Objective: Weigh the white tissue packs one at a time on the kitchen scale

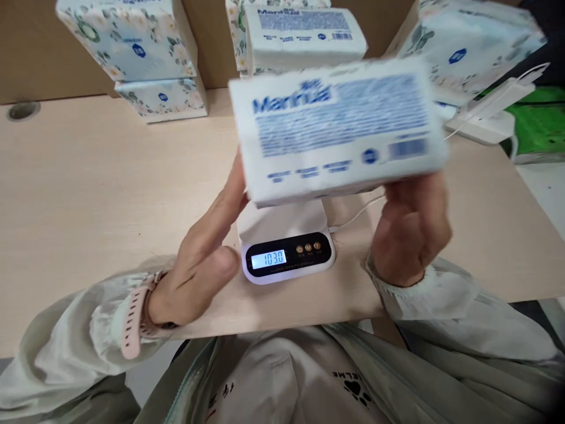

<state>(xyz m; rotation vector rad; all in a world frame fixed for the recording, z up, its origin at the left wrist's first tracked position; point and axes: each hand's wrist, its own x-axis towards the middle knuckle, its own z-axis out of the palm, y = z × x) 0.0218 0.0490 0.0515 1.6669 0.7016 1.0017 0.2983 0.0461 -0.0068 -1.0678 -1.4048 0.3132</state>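
A soft pack of tissues (339,129), white with blue "Manhua" print and a barcode, is tilted toward me above a small white digital scale (289,256). My right hand (410,227) grips the pack from below at its right end, fingers partly hidden by it. At the pack's lower left corner, my left hand (198,253) has its fingers stretched upward and its thumb apart. Those fingertips pass behind the pack, so whether they touch it is unclear. The scale's lit display reads 103.0, and the pack covers part of its platform.
Stacked floral tissue packs (161,97) stand at the back left. Another printed pack (304,38) tops the middle stack, and a large floral pack (477,56) is at the right. Near it lies a white power strip (485,115). A cable hole (24,111) is at the far left.
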